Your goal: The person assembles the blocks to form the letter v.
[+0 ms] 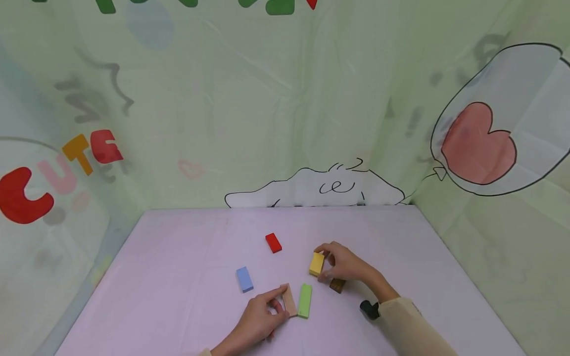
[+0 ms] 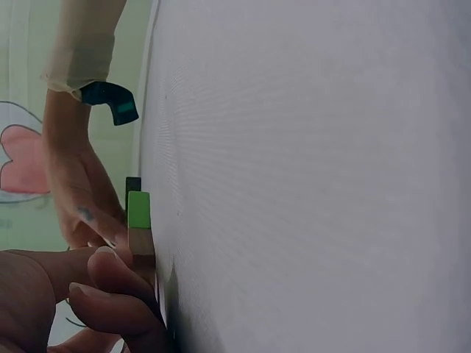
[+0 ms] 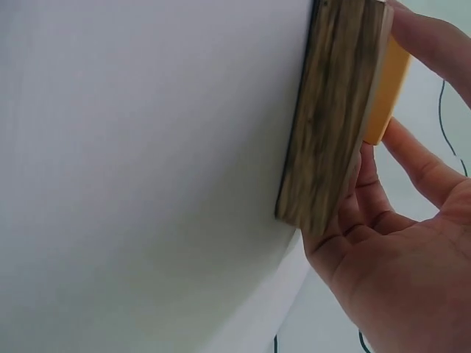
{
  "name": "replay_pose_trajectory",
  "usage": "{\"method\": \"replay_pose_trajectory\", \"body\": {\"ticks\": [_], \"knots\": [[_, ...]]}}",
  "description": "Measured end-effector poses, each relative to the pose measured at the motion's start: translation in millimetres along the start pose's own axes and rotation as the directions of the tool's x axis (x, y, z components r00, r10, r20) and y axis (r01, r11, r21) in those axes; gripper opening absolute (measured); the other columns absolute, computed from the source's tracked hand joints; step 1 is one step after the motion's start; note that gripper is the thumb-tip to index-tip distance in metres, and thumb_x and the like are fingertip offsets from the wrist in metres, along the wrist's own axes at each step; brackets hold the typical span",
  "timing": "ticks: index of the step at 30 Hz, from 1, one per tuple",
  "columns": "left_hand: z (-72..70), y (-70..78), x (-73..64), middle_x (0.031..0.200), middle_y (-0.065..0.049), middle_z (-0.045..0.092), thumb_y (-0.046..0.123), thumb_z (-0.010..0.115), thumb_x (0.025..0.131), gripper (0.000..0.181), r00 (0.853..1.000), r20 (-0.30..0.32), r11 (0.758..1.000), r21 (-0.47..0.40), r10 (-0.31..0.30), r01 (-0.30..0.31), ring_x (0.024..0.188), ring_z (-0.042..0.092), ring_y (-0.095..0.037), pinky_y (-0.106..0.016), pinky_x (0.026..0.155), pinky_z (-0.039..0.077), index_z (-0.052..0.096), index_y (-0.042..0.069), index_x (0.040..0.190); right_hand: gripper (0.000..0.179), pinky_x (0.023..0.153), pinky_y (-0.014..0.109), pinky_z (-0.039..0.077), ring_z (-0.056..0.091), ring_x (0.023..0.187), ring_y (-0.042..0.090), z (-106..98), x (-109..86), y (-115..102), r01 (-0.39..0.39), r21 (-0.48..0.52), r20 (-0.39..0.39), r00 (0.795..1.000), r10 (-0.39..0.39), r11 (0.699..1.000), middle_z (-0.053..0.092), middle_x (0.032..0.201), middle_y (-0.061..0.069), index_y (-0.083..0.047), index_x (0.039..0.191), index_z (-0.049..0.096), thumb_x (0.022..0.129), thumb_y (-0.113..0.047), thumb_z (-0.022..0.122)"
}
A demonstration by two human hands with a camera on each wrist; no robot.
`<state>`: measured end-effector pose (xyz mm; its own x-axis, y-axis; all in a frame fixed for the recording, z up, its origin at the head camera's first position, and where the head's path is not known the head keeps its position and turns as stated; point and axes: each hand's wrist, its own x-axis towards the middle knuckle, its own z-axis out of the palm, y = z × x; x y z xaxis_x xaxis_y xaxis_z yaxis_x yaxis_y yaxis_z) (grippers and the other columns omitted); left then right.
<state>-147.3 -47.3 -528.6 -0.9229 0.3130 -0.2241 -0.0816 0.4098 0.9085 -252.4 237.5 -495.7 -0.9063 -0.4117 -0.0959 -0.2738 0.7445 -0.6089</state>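
Observation:
My left hand (image 1: 260,315) pinches a pale wooden block (image 1: 290,300) by its two ends, thumb at the near end and index finger at the far end. Just right of that lies a light green block (image 1: 305,300), slightly angled. The right hand (image 1: 345,263) has a yellow block (image 1: 316,263) between thumb and fingers. Below that palm sits a dark brown wood-grain block (image 1: 337,285), partly covered by the hand in the head view; in the right wrist view the brown block (image 3: 335,110) stands in front of the yellow one (image 3: 388,92).
A blue block (image 1: 244,279) lies on the lilac tabletop (image 1: 187,257) to the left, and a red block (image 1: 273,243) farther back. A black wrist camera (image 1: 369,310) sits at the right cuff. Printed cloth walls (image 1: 249,109) rise behind and at both sides.

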Motion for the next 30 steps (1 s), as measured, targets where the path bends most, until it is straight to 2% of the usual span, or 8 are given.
{"method": "replay_pose_trajectory", "body": {"ticks": [6,15,22,30], "knots": [[1.0,-0.1,-1.1,0.088,0.003,0.062,0.015,0.078,0.092,0.062,1.000,0.002,1.000,-0.007,-0.001,0.001,0.043,0.048,-0.009,-0.020,0.042,0.038,0.060,0.022,0.151,0.067,0.077,0.027,0.047,0.054,0.095,0.019,5.1,-2.6,-3.0,0.006,-0.003,-0.005,1.000,-0.006,1.000,0.063,0.113,0.007,-0.008,0.135,0.064,0.076,-0.020,0.095],[0.3,0.4,-1.7,0.089,0.002,0.062,0.015,0.078,0.092,0.062,1.000,0.009,1.000,-0.019,-0.010,0.010,0.045,0.048,-0.009,-0.021,0.043,0.038,0.060,0.023,0.151,0.065,0.086,0.034,0.051,0.054,0.100,0.018,11.4,-3.8,-11.5,-0.013,-0.024,0.022,1.000,0.014,1.000,0.063,0.114,0.002,-0.014,0.133,0.066,0.076,-0.025,0.096],[-0.4,-0.8,-1.6,0.089,0.003,0.062,0.015,0.078,0.093,0.062,1.000,0.013,1.000,-0.019,0.001,-0.001,0.044,0.048,-0.010,-0.021,0.043,0.038,0.059,0.023,0.152,0.063,0.083,0.031,0.050,0.054,0.098,0.017,14.7,-6.3,-20.1,-0.042,-0.036,0.024,0.999,0.043,0.998,0.063,0.112,0.002,-0.015,0.131,0.068,0.075,-0.024,0.097],[-0.1,-1.1,-1.1,0.089,0.003,0.062,0.016,0.078,0.093,0.062,1.000,0.013,1.000,-0.015,0.000,0.000,0.045,0.049,-0.010,-0.022,0.043,0.038,0.060,0.024,0.151,0.062,0.083,0.032,0.051,0.054,0.098,0.018,12.5,-7.3,-26.7,-0.025,-0.065,0.040,0.999,0.028,0.998,0.063,0.111,0.003,-0.013,0.130,0.068,0.076,-0.023,0.096]]}}
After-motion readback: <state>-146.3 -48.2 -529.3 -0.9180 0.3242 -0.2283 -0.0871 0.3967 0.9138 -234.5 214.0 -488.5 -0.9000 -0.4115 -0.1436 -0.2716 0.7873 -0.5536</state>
